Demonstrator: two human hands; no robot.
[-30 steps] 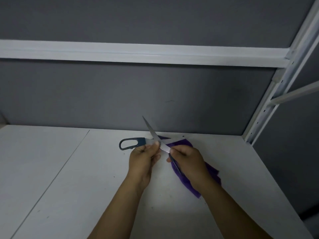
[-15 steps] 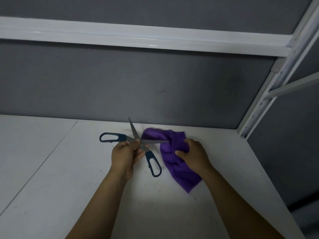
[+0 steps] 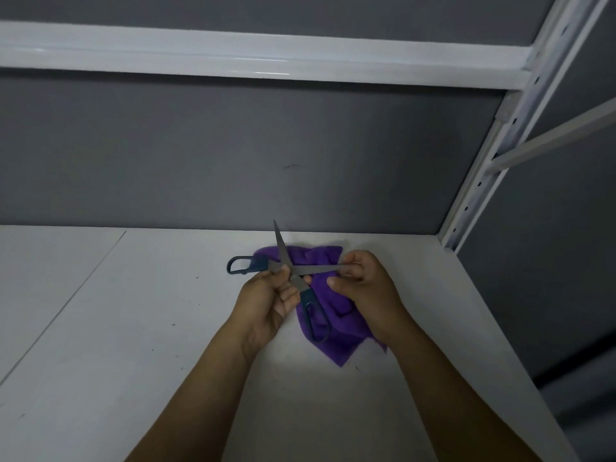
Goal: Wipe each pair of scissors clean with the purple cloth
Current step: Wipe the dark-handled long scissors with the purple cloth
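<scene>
Storage or workshop bay: white metal shelf [image 3: 100, 328], slotted upright [image 3: 493, 155], grey back panel [image 3: 233, 155].

grey, perhaps fabric wall [image 3: 233, 145]; white shelf [image 3: 100, 345]

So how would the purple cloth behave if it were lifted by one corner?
Probably floppy: the purple cloth lies crumpled with folds on the white shelf, so it would likely drape and hang. It looks soft and light, likely easy to lift. Part lies beneath the open scissors and the right hand, so it could drag or snag.
</scene>
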